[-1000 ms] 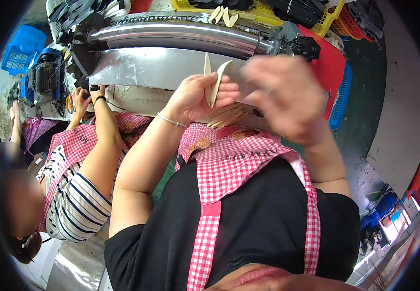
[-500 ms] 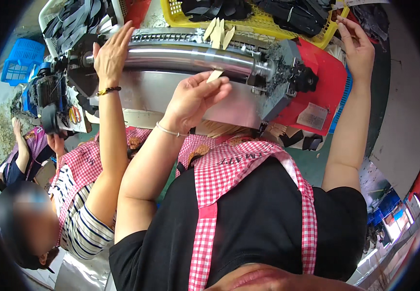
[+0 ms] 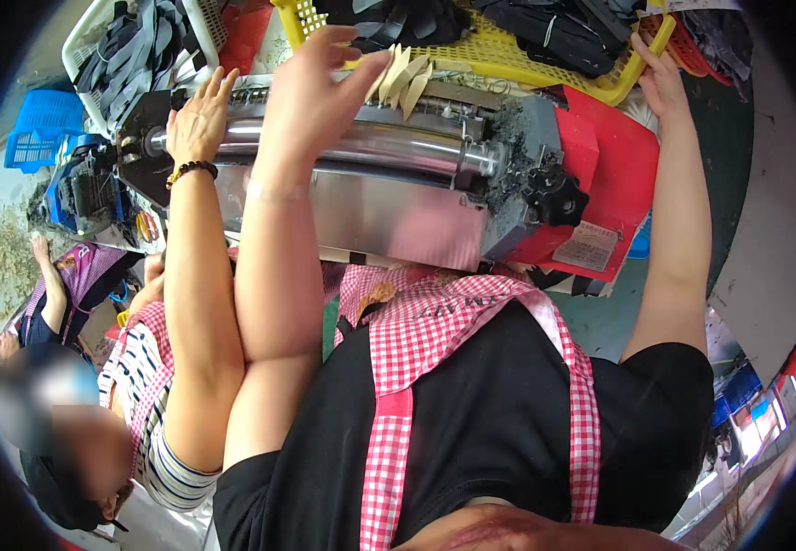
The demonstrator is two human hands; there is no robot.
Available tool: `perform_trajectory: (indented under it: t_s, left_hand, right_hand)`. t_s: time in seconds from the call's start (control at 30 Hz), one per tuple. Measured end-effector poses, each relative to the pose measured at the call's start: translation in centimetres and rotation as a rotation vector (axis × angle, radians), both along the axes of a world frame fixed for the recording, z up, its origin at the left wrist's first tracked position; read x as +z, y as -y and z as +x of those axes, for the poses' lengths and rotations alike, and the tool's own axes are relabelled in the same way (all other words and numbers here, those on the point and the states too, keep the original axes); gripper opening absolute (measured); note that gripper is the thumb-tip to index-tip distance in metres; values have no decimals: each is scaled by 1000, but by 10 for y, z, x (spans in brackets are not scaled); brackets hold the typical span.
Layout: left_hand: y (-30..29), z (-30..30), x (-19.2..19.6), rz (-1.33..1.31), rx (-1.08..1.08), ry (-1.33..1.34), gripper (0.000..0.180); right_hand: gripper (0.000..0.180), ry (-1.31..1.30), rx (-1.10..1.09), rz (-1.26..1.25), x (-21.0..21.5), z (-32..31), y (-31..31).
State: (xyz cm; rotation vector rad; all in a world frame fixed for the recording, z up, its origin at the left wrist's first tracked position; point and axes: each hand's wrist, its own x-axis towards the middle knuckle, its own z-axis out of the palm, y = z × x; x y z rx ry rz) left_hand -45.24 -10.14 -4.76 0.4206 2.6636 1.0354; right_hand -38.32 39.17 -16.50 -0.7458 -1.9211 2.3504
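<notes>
My left hand (image 3: pixel 310 96), slightly blurred, is raised over the shiny metal roller (image 3: pixel 356 147) of a machine. Its thumb and fingers are apart, and I see nothing held in them. Just right of its thumb, several pale, pointed strips (image 3: pixel 405 84) lie fanned out behind the roller. At the right, my right hand (image 3: pixel 662 84) has its fingers closed at the corner rim of a yellow plastic basket (image 3: pixel 545 72). Some of those fingertips are hidden by the rim. Dark flat pieces (image 3: pixel 558 37) fill the basket.
A co-worker's hand (image 3: pixel 197 133) rests over the roller's left end. A white basket (image 3: pixel 205 32) of dark strips stands back left, with a blue crate (image 3: pixel 44 129) beyond. The machine's right end has a black knob (image 3: pixel 558 195) and a red cover (image 3: pixel 614 174).
My left hand has moved up and left across the roller; the pale strip it held is no longer visible in it. My right hand has come down onto the yellow basket's corner.
</notes>
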Motion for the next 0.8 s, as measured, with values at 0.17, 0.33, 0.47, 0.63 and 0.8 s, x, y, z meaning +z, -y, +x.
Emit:
perform_trajectory:
  t_s: [0.17,0.33,0.47,0.63,0.8]
  left_hand:
    - [-56,-40,-39,-723,-217,301,104]
    - [-76,-56,-73,-717,-417,337,98]
    - [-73,-66,-99,-620,-433,289,73]
    - [-81,-96,-91,-525,-543,319,63]
    - [-87,-148,-139,-776,-762,67,77]
  right_hand:
    - [53,55,43,-42,-32,-14,-18]
    - [49,102,-136,-185,-68,-17,-50]
    - [53,32,-172,-197,-83,-16,-56]
    - [53,28,-388,-183,-47,2,-32]
    - [45,79,-336,-208,-40,-7,-28]
